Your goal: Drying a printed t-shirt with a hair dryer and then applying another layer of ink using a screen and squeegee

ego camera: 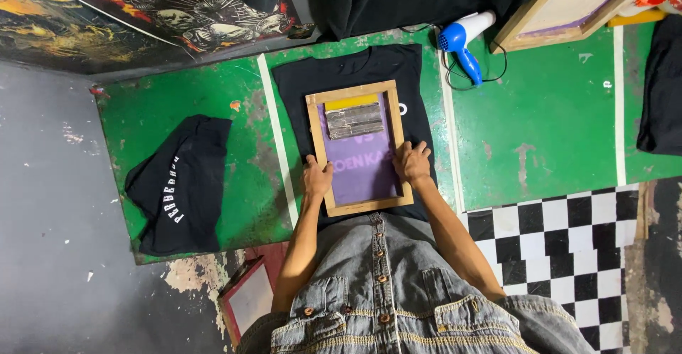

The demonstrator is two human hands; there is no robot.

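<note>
A wooden-framed printing screen (317,128) with purple mesh lies flat on a black t-shirt (298,83) spread on the green table (540,127). My left hand (316,178) grips the frame's left rail near the front corner. My right hand (413,163) presses on the right rail, fingers over the mesh edge. A squeegee (353,120) with silvery ink rests inside the screen at its far end, below a strip of yellow tape.
A folded black t-shirt with white print (177,183) lies at the table's left. A blue and white hair dryer (462,41) with its cord sits at the far side. Another wooden screen frame (568,6) leans top right. A small frame (245,301) stands on the floor.
</note>
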